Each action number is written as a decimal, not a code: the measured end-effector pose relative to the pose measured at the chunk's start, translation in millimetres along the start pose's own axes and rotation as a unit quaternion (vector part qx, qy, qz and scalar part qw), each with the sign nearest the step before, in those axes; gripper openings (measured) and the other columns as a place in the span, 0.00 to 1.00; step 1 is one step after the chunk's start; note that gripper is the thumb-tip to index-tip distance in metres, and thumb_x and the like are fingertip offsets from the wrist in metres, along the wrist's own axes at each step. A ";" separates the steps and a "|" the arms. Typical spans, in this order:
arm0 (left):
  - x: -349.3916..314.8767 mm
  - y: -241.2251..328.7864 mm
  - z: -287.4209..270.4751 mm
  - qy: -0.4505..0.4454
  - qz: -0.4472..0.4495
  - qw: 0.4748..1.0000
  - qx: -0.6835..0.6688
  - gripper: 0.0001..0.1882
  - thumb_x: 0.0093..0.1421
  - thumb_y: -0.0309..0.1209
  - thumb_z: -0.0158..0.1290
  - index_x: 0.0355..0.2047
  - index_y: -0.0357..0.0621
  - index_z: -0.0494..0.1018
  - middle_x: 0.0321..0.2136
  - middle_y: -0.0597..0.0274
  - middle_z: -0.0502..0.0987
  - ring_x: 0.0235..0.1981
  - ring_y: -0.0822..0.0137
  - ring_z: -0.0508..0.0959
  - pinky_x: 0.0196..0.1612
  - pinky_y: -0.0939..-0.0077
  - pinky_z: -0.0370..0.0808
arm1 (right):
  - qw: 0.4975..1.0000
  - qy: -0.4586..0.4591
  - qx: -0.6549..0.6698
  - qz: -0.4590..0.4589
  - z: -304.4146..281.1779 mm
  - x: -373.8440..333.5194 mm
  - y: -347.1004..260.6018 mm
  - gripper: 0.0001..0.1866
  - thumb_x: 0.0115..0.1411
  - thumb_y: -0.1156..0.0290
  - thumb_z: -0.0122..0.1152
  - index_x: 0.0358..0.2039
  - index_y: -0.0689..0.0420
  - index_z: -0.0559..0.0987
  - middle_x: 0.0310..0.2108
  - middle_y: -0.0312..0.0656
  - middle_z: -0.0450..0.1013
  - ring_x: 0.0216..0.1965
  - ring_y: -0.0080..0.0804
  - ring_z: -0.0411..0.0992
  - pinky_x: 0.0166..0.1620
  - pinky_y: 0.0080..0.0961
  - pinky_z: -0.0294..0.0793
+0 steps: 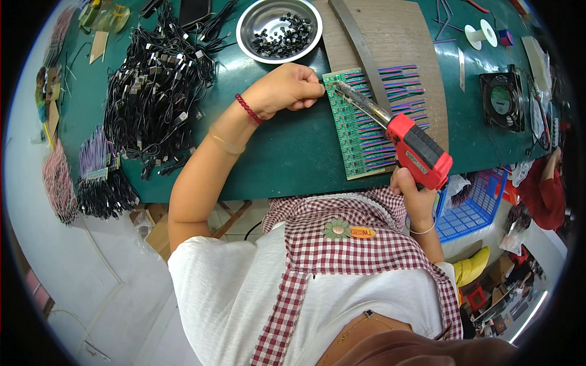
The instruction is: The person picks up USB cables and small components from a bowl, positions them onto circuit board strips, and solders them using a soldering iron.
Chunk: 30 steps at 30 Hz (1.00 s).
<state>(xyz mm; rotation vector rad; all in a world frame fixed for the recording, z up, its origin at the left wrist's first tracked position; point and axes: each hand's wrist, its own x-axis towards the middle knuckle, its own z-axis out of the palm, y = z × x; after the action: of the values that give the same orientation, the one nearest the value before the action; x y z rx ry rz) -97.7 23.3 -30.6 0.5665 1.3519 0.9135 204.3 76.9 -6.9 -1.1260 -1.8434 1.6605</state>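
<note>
My right hand (414,192) is wrapped round the handle of a red and black soldering gun (418,149). Its metal tip reaches the upper left part of a green circuit board panel (339,122). My left hand (293,91) is closed in a pinch at the panel's upper left edge; a small dark bit shows by the fingertips, too small to name. Rows of thin coloured wires (381,137) run out from the panel's right side. A grey metal bar (366,52) lies across the wires at the top, on a brown board (421,36).
A steel bowl (242,46) of small black parts stands beyond my left hand. Left of it lies a heap of black cables (155,104). On the right are a white spool (481,35), a black fan (502,102) and, below the table edge, a blue crate (467,216).
</note>
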 end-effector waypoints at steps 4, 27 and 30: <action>-0.2 -0.1 1.0 0.003 -0.001 1.000 -0.002 0.08 0.53 0.26 0.51 0.19 0.42 0.65 0.14 0.70 0.67 0.12 0.83 0.60 0.14 0.90 0.55 | 0.999 -0.018 -0.031 -0.032 -3.9 -1.0 6.4 0.05 0.57 0.77 0.51 0.31 0.66 0.70 0.16 0.38 0.65 0.16 0.23 0.62 0.21 0.20 0.63; -26.6 21.8 3.4 0.050 -0.019 0.984 0.168 0.08 0.56 0.30 0.50 0.24 0.38 0.71 0.18 0.63 0.76 0.15 0.80 0.71 0.16 0.88 0.63 | 0.993 0.011 0.112 -0.030 -8.0 -3.9 -14.5 0.21 0.59 0.67 0.53 0.47 0.69 0.66 0.15 0.39 0.63 0.14 0.23 0.59 0.20 0.20 0.61; -27.6 31.5 -13.2 0.184 0.111 0.923 0.320 0.07 0.56 0.30 0.50 0.27 0.39 0.73 0.19 0.60 0.77 0.15 0.75 0.73 0.18 0.83 0.67 | 0.994 0.003 0.105 -0.021 -11.6 -1.8 -15.2 0.21 0.59 0.67 0.52 0.47 0.69 0.65 0.14 0.38 0.62 0.13 0.22 0.59 0.20 0.20 0.61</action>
<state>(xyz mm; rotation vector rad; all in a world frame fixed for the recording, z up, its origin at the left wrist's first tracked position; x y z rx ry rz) -116.8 16.1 8.3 1.1067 1.9780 0.7667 209.8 83.3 10.4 -0.9945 -1.6317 1.7768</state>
